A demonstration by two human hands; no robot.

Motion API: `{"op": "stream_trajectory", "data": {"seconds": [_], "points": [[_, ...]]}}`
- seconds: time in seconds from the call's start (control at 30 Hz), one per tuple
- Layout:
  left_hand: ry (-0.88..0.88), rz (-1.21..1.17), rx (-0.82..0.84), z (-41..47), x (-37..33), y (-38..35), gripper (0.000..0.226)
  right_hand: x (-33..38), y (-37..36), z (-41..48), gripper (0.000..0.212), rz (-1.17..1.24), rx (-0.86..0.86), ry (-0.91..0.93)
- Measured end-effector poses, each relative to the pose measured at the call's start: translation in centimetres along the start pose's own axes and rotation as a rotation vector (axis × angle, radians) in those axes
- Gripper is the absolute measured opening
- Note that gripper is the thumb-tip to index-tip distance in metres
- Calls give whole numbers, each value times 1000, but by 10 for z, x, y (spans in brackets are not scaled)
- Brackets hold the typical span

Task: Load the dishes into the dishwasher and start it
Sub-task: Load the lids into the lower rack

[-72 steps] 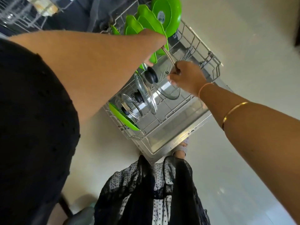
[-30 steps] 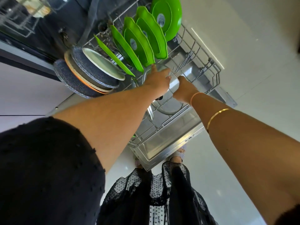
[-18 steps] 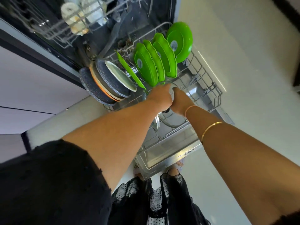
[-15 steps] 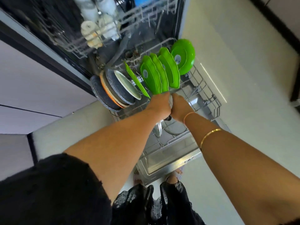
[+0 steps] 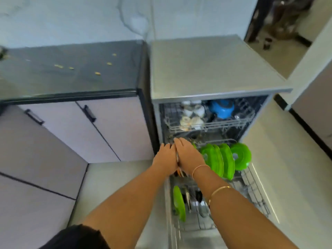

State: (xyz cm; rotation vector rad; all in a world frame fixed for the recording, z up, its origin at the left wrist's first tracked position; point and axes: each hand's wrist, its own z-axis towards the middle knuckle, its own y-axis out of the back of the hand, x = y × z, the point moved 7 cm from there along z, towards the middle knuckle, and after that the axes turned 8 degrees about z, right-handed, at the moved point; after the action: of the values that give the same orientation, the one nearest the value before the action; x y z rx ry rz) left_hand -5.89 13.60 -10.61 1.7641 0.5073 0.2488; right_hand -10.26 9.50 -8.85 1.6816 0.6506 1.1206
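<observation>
The left hand (image 5: 166,159) and right hand (image 5: 188,157) sandwich a thin upright dish (image 5: 177,159), fingers straight, gripping nothing. It stands at the lower rack's (image 5: 251,186) far-left end, edge running near-to-far, left of the green plates (image 5: 217,160).

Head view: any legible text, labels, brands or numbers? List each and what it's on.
No text can be read in this frame.
Green plates: pale round stickers at their centres, too blurred to read.
Dishwasher: no brand or panel markings show.
Cabinet doors: no markings show.
</observation>
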Motion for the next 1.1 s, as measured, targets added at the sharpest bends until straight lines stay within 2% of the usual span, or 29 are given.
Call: {"op": "stream_trajectory", "data": {"seconds": [0.13, 0.3, 0.57, 0.8, 0.97, 1.1], "points": [[151, -34, -97, -48, 92, 51, 67, 101, 23, 36, 65, -16, -4, 121], [370, -85, -243, -127, 224, 111, 60, 242, 31, 79, 65, 17, -26, 250], [712, -125, -375, -234, 397, 148, 61, 437, 8, 116, 65, -14, -44, 573], [878, -205, -476, -278, 483, 172, 62, 533, -12, 172, 64, -83, -26, 760], [924, -212, -525, -269, 545, 189, 57, 580, -22, 242, 67, -136, -12, 813], [986, -214, -552, -239, 624, 206, 57, 624, -21, 329, 68, -131, -6, 861]]}}
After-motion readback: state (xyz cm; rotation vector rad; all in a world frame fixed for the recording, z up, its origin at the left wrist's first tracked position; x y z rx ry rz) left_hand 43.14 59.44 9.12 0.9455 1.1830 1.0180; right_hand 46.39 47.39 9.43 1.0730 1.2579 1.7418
